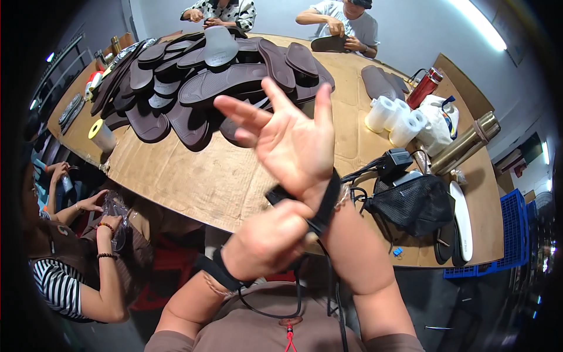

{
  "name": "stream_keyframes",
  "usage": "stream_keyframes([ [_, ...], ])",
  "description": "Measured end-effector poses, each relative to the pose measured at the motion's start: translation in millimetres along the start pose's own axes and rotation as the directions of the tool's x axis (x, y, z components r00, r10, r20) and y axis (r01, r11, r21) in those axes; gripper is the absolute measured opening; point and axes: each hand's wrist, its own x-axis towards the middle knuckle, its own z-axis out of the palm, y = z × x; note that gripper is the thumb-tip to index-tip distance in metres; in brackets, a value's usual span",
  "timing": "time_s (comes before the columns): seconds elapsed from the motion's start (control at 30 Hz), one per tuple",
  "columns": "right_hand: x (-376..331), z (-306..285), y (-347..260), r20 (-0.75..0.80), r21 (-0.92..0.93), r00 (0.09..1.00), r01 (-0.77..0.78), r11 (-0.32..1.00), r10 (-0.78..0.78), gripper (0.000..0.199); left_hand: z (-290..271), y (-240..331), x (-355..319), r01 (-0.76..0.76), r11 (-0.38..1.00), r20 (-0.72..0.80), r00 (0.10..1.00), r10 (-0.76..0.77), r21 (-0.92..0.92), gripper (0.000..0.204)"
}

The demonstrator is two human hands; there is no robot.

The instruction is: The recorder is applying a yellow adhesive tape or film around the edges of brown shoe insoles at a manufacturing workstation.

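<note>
The right hand (293,138) is raised above the bench (223,176) with the palm toward the camera and all fingers spread wide. It holds nothing. A black strap (325,202) runs around the right wrist, just below the palm.

The left hand (267,237) is closed into a loose fist directly under the right wrist. Its fingers grip the strap at the near side of the wrist. A second black strap circles the left wrist (220,267), and a thin black cable (275,311) hangs from the hands down toward the chest.

The bench is covered with brown cardboard. A large pile of dark soles (193,82) lies on its far left half, well apart from both hands. One grey sole lies on top of the pile. A roll of yellow tape (101,134) stands at the left edge of the bench.

To the right of the hands:
- a black mesh bag (413,205), near the right forearm;
- a black charger (396,161) with cables, just beyond the bag;
- white paper rolls (396,120);
- a red flask (423,87);
- a steel flask (466,144), lying tilted.

Two people sit at the far side of the bench. Another person sits at lower left.
</note>
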Motion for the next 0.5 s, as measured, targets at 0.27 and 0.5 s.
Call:
stream_keyframes([
  [0.27,-14.0,-0.6,0.3,0.004,-0.997,0.964,0.023,0.068,-0.267,0.058,9.6,-10.6,-12.0,0.244,0.944,-0.178,0.942,-0.285,-0.224,0.01],
  [0.5,-13.3,-22.6,0.9,-0.109,-0.987,0.961,-0.074,0.143,-0.256,0.032,24.3,-27.7,-11.8,0.298,0.81,0.014,0.941,-0.337,-0.505,0.013],
])
